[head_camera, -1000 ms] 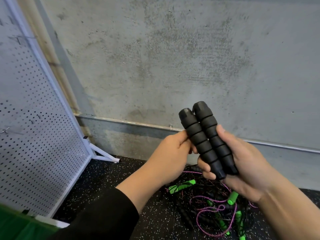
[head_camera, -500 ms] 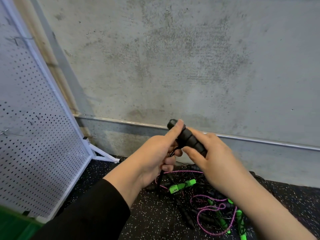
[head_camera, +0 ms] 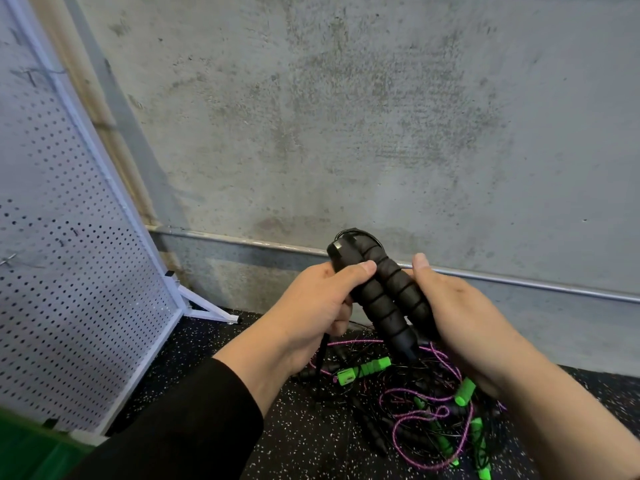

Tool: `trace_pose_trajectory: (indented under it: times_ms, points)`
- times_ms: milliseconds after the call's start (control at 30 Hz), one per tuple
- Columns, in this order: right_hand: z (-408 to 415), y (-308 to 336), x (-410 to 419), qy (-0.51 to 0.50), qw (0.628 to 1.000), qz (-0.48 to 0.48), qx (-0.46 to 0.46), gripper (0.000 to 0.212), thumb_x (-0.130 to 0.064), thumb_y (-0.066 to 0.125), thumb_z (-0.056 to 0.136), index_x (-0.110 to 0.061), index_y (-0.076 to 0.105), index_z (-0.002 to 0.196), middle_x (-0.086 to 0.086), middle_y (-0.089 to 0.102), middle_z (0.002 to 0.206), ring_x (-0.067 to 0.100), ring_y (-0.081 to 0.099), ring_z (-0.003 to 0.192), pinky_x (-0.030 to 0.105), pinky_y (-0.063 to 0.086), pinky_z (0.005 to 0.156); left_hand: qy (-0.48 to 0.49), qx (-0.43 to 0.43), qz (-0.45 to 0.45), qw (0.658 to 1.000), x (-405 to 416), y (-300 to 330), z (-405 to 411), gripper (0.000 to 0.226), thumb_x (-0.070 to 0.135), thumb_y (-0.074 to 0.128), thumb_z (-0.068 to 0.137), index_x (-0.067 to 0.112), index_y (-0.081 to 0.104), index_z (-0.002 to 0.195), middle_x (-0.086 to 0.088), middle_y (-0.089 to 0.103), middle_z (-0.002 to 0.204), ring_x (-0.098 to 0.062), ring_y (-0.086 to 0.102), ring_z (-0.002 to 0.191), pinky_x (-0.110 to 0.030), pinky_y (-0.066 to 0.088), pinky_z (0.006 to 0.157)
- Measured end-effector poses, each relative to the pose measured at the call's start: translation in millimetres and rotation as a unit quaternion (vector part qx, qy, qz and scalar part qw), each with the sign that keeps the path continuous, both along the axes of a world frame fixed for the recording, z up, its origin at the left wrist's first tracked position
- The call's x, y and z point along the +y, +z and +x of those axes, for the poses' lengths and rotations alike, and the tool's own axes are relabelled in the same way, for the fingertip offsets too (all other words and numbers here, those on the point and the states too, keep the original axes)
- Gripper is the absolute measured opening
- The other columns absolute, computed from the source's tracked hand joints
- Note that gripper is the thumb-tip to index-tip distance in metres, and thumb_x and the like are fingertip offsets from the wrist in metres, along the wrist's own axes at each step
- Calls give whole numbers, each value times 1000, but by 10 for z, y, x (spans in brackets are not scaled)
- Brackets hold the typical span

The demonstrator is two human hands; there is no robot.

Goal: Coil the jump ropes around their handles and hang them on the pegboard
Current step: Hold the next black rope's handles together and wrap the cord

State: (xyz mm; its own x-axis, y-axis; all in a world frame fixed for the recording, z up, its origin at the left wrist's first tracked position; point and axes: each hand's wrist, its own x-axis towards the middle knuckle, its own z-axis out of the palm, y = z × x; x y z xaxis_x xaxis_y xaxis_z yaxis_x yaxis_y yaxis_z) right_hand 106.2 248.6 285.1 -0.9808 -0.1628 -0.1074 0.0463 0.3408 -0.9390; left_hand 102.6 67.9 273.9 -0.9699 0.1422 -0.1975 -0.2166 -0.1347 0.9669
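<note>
Two black ribbed foam jump-rope handles (head_camera: 382, 299) lie side by side, tilted with their tops up and left. My left hand (head_camera: 313, 306) grips them from the left, thumb across the nearer handle. My right hand (head_camera: 464, 323) holds them from the right, thumb up beside the far handle. A thin black cord loops over the handle tops and another strand hangs below my left hand. On the floor beneath lies a tangled pile of jump ropes (head_camera: 415, 403) with green handles, black handles and purple cord. The white pegboard (head_camera: 62, 271) stands at the left.
A grey concrete wall (head_camera: 346, 116) with a metal pipe (head_camera: 519, 282) along its base fills the background. The floor is black speckled rubber (head_camera: 294, 438). The pegboard's white foot (head_camera: 211, 311) juts out on the floor. Something green (head_camera: 20, 452) sits at the bottom left corner.
The handles dropped low between both hands half a second ago, mostly covered. Now they are raised again and visible, with cord looped over their tops and my left thumb across them.
</note>
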Motion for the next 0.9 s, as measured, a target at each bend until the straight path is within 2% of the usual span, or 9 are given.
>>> trace_pose_trajectory:
  times_ms: [67,167,233,333,467,533,667,833,900]
  points:
    - [21,6,-31,-15,991,-111,-72,49,-53,44,102,-18,77,102,6,66,82,13,58,67,28,51,63,-14,6,-5,1000,-1,7,1,25,33,65,97,20,52,80,5,38,65,-6,29,47,-20,26,45]
    - [43,45,-31,20,926,-305,-220,39,-41,58,93,-10,77,106,20,73,109,32,72,88,48,63,77,-43,23,11,999,-20,21,12,19,30,63,99,21,58,83,6,38,67,-6,28,50,-19,26,46]
    - [38,39,11,56,913,-309,-260,41,-43,61,86,-10,79,102,23,71,112,43,71,92,53,61,77,-60,32,19,998,-26,22,33,19,31,63,98,24,65,80,7,43,67,-7,28,52,-19,27,47]
    - [17,48,39,90,911,-293,-276,47,-48,55,90,-9,78,102,24,68,104,35,63,73,39,57,58,-57,45,-20,997,-32,14,38,22,35,65,97,24,66,77,9,46,61,-6,31,51,-20,29,48]
    - [-2,23,20,106,921,-298,-229,43,-44,52,95,-15,67,123,24,64,100,30,56,69,31,44,55,-27,64,-105,992,-80,39,-14,24,42,69,93,20,60,86,5,50,63,-5,34,45,-22,29,46]
    - [-9,14,-6,96,943,-271,-167,36,-40,54,96,-28,62,130,23,63,99,31,56,70,32,42,56,-9,45,-153,987,-108,26,-34,30,50,70,90,21,62,91,7,49,61,-3,35,42,-22,28,44]
    - [-36,-13,-17,26,997,-67,-12,34,-31,54,102,-44,54,133,15,71,92,23,65,67,32,48,54,-37,-33,-218,975,-127,-14,-4,58,72,57,88,17,73,97,9,46,54,-10,29,42,-22,24,44]
    - [-117,-73,-9,1,982,109,155,46,-29,60,99,-62,47,128,-25,67,90,-11,58,77,8,42,71,-62,-125,-57,989,-108,55,-9,84,80,45,85,5,70,115,6,34,57,-8,16,46,-22,15,43]
    - [-125,-122,-19,28,971,157,179,51,-31,64,97,-63,46,132,-23,62,108,-10,56,97,16,43,91,-62,-158,2,985,-96,64,-6,97,88,44,78,2,67,116,7,38,60,-8,16,49,-21,14,43]
